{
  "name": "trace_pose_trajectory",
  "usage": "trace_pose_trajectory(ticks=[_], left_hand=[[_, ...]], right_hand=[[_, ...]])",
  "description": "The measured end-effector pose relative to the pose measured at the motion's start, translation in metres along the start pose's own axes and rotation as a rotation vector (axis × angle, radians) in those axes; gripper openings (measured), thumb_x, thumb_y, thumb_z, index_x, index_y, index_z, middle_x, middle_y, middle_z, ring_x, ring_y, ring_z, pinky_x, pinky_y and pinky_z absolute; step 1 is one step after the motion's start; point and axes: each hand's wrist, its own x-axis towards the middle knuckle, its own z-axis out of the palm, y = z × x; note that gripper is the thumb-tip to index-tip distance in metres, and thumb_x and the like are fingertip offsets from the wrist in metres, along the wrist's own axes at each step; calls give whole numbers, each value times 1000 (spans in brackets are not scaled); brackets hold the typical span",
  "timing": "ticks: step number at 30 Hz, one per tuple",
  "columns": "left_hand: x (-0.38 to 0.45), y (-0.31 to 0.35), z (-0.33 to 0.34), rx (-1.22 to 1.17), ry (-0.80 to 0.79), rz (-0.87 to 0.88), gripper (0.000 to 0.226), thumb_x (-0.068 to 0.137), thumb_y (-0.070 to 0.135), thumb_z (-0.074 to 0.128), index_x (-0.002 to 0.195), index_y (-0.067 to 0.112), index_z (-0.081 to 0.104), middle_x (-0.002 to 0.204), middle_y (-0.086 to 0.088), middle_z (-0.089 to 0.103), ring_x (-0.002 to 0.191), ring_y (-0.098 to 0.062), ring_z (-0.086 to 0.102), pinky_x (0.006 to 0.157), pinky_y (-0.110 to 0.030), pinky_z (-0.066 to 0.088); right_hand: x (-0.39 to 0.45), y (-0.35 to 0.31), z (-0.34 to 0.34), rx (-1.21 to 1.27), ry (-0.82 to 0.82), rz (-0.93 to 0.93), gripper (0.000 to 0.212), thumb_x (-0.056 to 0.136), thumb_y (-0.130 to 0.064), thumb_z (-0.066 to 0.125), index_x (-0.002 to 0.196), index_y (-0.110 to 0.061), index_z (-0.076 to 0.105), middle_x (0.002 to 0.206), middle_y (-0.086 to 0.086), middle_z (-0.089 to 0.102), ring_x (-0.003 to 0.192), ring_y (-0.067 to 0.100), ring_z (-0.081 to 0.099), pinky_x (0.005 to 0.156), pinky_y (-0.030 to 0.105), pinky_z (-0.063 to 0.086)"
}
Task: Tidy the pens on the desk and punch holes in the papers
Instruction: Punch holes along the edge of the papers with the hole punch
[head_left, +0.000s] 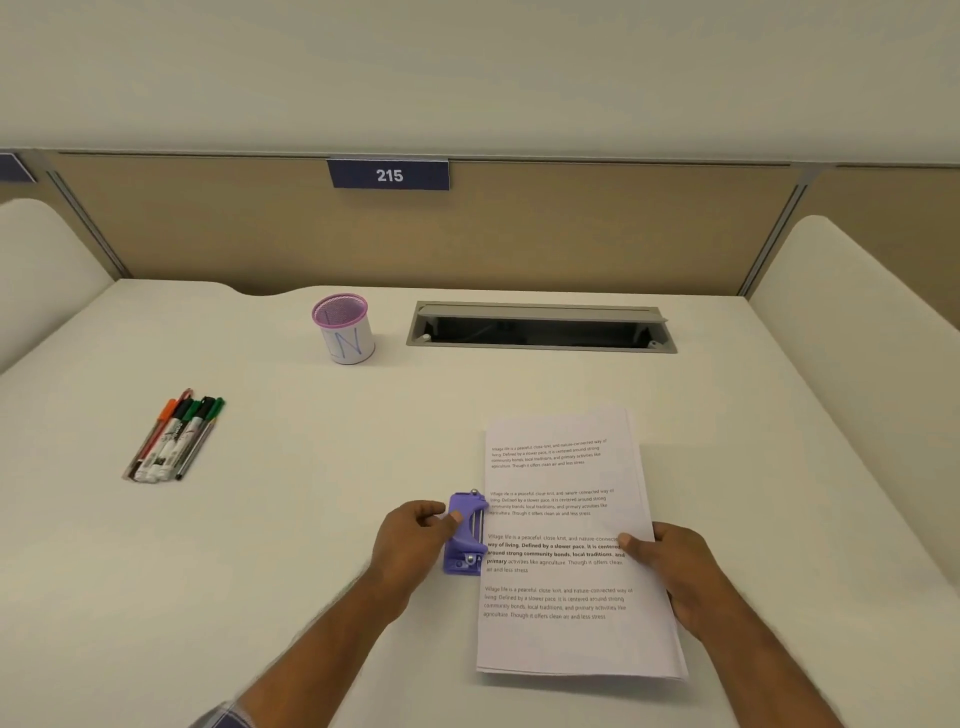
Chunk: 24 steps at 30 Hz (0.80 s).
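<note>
A stack of printed papers (563, 634) lies on the white desk (291, 519) at the centre right. A purple hole punch (466, 535) sits against the stack's left edge, about halfway down. My left hand (413, 540) grips the punch from its left side, thumb on top. My right hand (670, 566) holds the right edge of the papers, thumb on the top sheet. Several pens and markers (174, 439) lie side by side at the left of the desk. A pink mesh pen cup (345, 335) wrapped in white paper stands upright at the back.
An open cable tray (540, 330) is set into the desk at the back right. A tan partition with a blue "215" sign (388, 175) closes the far side. White rounded side panels (857, 291) flank the desk.
</note>
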Motion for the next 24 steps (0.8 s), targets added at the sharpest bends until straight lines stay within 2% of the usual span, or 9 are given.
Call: trace_pose_trajectory(ticks=[2,6,11,19,22,24], left_hand=[[-1,-2,-3,28,15,-9,17,88,29,71,98,16,66,91,0,69,79,-15,61,76,-30,51],[0,-3,-5,80,-53,-23,20,87,32,71,93,13,72,87,-1,71,74,-14,59,77,-33,53],[-1,0,-6,96,-84,-12,26,89,29,69,89,4,75,78,-3,68,71,-16,55,71,-30,48],[0,3,-7,108,-100,-30,24,88,29,70,90,6,75,76,-2,67,70,-16,56,75,-34,52],[6,8,-6,113,-79,-55,33,89,39,67,95,7,71,85,-4,68,73,-17,58,81,-40,56],[13,15,-4,187,9,-20,42,90,51,60,99,11,68,94,-2,68,80,-18,59,77,-39,52]], right_hand=[[0,1,2,1,0,1,14,80,0,71,95,1,70,92,18,75,85,38,71,82,52,57],[-1,1,9,1,0,2,12,80,1,71,92,1,70,91,19,74,84,37,71,80,49,57],[-2,-2,19,-14,-12,12,10,81,1,71,91,-1,70,91,18,74,86,38,71,80,49,58],[0,2,24,-19,0,23,11,81,1,71,91,0,70,92,19,74,84,37,71,79,49,58],[-1,4,23,-15,-3,32,11,80,0,71,91,0,70,91,18,74,83,37,71,77,48,58],[-2,5,23,-12,-5,33,10,81,0,71,90,-1,69,91,18,74,83,36,71,75,46,58]])
